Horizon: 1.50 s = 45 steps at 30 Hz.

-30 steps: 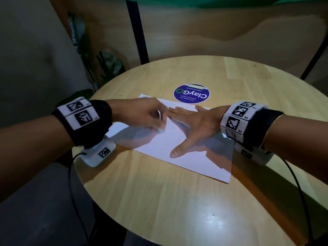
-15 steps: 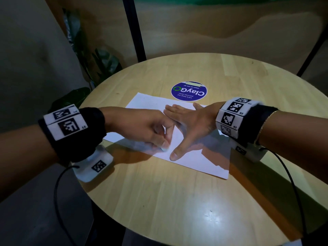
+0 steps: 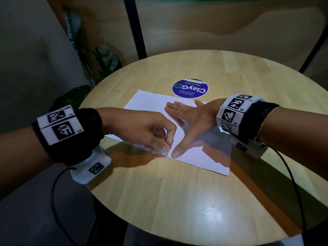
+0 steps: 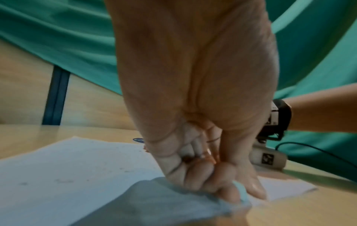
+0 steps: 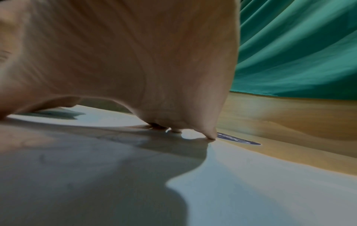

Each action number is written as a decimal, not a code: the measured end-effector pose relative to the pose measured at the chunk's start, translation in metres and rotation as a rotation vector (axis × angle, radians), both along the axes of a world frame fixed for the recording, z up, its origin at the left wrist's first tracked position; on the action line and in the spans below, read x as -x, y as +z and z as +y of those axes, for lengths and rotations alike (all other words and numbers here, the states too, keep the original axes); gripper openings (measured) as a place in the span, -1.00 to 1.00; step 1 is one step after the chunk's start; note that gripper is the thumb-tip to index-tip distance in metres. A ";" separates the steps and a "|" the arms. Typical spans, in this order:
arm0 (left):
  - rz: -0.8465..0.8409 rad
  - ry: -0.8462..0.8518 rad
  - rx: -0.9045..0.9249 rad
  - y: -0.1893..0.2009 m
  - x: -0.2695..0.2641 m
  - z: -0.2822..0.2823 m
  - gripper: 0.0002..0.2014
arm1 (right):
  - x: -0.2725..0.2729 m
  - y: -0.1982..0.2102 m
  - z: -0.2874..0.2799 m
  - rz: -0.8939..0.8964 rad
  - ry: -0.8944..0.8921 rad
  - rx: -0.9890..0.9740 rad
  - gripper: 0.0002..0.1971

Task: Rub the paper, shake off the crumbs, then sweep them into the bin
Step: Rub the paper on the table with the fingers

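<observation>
Your left hand [image 3: 142, 129] pinches a small pale eraser [image 3: 164, 153] between thumb and curled fingers, pressed to the paper [image 3: 198, 157] at its near edge. In the left wrist view the eraser [image 4: 240, 191] shows only as a pale sliver at the fingertips; its size cannot be told.

Your right hand [image 3: 188, 119] lies flat on the sheet, fingers straight and together, thumb [image 3: 177, 151] spread wide toward you, its tip just beside the eraser. The right wrist view confirms the fingertips [image 5: 210, 136] down on the paper [image 5: 251, 191].

The paper lies on the round table [image 3: 159, 201], its far edge near the blue sticker [image 3: 190, 88]. Faint specks [image 3: 160, 107] sit on the sheet by your right fingertips: likely crumbs or pencil marks, too small to tell. No bin in view.

Judgement: rubbing step is in hand; shaking and sweeping not yet done.

Risks from here:
- The eraser works right at the near edge. A stroke toward you could catch that edge and buckle or crease the sheet, since your holding hand sits farther in.
- A stroke running off the sheet would put crumbs on the table early, scattering them before the shake.
- The thumb is close to the eraser; a sideways stroke may knock it and slip the sheet.
- When you lift to shake, a tilted sheet could drop crumbs off the table's edge instead of onto the top.
</observation>
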<state>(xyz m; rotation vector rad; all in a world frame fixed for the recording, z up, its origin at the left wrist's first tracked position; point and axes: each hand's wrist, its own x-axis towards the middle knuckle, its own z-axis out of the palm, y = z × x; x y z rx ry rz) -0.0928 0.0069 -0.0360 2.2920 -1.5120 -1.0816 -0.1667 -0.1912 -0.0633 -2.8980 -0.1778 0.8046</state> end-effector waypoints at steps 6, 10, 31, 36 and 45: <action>-0.129 0.031 0.083 0.000 -0.005 0.002 -0.95 | -0.005 -0.003 -0.002 -0.002 -0.005 -0.025 0.62; -0.124 0.043 0.114 0.005 -0.001 0.002 -0.97 | -0.006 -0.004 -0.003 -0.080 0.013 -0.109 0.49; -0.015 -0.001 0.022 -0.002 0.005 -0.018 -0.89 | 0.007 -0.008 -0.017 0.008 0.064 -0.112 0.15; -0.200 0.042 0.114 0.006 -0.007 -0.018 -0.93 | 0.010 -0.004 -0.015 0.015 0.097 -0.142 -0.04; -0.152 -0.021 0.039 0.008 -0.002 -0.013 -0.89 | 0.008 -0.006 -0.015 0.004 0.076 -0.136 0.01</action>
